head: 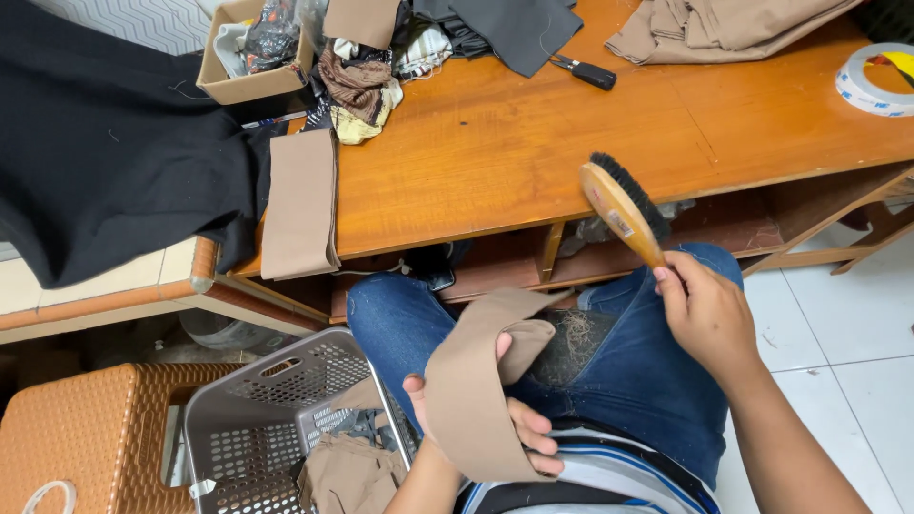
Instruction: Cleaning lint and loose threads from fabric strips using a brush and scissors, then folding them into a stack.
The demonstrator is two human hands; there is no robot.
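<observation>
The person wears blue denim jeans, speckled with lint across the lap, and a striped shirt in white, blue and black. Both forearms are bare, without sleeves.

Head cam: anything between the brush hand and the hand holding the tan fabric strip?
Only the lap: blue jeans with a clump of lint and threads lie between the right hand with the wooden brush and the left hand holding the tan strip.

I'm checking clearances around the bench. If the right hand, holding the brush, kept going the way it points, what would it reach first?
The right hand points up and left along the wooden brush. Carried on, the brush head would probably meet the wooden table edge first, though depth is unclear.
</observation>
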